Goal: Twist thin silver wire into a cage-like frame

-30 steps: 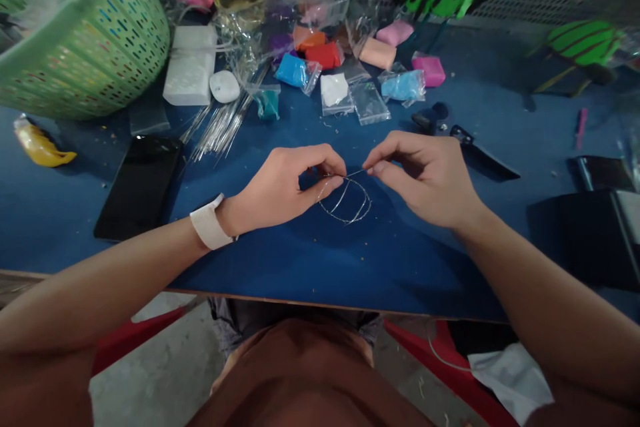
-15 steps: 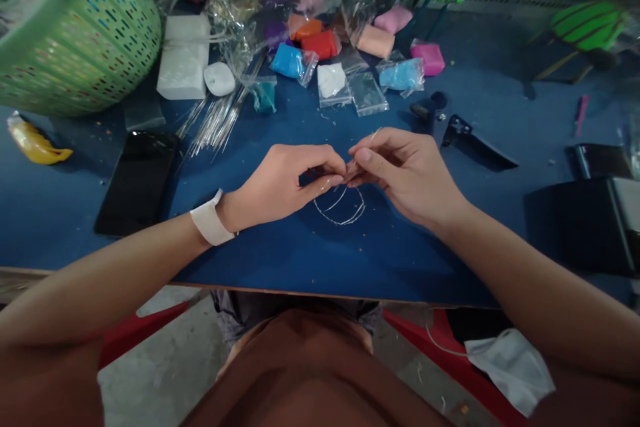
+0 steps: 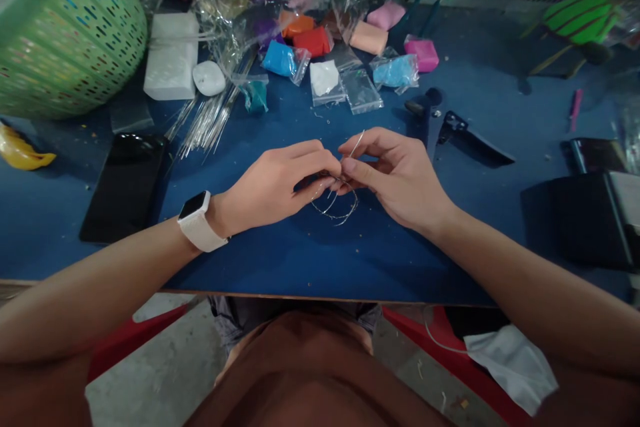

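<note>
Thin silvery wire [image 3: 339,216], bent into a rough ring, hangs between my hands above the blue table. My left hand [image 3: 285,180], with a watch on its wrist, pinches the wire between thumb and fingers. Against its fingertips, my right hand [image 3: 397,177] closes thumb and forefinger on the same wire, and one wire end sticks up past the forefinger. The exact contact point is hidden by the fingers. A bundle of straight wires [image 3: 207,123] lies behind my left hand.
A black phone [image 3: 124,188] and green basket [image 3: 75,33] are at left. Clay packets, including a red one [image 3: 313,42], lie at the back. Pliers-like dark tools [image 3: 473,140] lie beyond my right hand, a black box [image 3: 580,220] at right.
My left wrist has turned, so the watch face shows. The wire end at my right forefinger stands out more, and the ring has shifted shape. The whole view has moved slightly.
</note>
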`<control>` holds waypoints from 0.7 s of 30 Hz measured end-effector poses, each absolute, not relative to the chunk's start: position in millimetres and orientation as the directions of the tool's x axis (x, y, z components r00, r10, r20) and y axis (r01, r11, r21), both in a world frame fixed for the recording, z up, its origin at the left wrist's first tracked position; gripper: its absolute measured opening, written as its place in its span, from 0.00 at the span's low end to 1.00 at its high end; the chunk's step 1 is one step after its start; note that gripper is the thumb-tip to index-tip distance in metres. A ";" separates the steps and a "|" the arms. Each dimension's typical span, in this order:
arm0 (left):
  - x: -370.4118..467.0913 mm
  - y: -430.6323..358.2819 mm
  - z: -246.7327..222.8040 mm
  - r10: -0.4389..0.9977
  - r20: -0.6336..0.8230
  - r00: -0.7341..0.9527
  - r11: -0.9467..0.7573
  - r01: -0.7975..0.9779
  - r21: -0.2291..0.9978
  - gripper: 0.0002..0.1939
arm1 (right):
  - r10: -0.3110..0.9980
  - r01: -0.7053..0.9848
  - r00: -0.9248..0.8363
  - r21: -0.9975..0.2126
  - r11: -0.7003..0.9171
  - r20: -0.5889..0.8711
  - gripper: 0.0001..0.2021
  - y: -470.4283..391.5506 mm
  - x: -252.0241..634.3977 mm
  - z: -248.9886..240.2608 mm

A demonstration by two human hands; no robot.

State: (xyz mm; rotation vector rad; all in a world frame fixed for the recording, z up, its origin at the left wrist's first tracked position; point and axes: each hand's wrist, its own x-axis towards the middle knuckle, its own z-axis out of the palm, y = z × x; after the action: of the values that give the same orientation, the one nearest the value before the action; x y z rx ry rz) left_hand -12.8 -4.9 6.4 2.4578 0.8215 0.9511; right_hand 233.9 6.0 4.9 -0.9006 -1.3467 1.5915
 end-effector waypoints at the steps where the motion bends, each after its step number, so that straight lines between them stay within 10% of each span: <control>1: -12.7 -4.9 6.3 0.640 0.483 0.598 -0.757 0.383 0.529 0.08 | 0.921 -0.155 -0.390 -0.986 -0.058 0.007 0.19 6.0 234.3 4.2; 21: -13.3 -2.6 5.7 0.644 0.462 0.610 -0.752 0.394 0.529 0.08 | 0.920 -0.031 -0.168 -0.935 0.353 0.353 0.05 12.0 233.2 -6.8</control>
State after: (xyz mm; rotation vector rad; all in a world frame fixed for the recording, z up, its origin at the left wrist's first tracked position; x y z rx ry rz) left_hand -13.3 -2.6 5.7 2.4621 0.8314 0.9209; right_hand 233.2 12.0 -6.8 -0.8494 -1.4830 1.0537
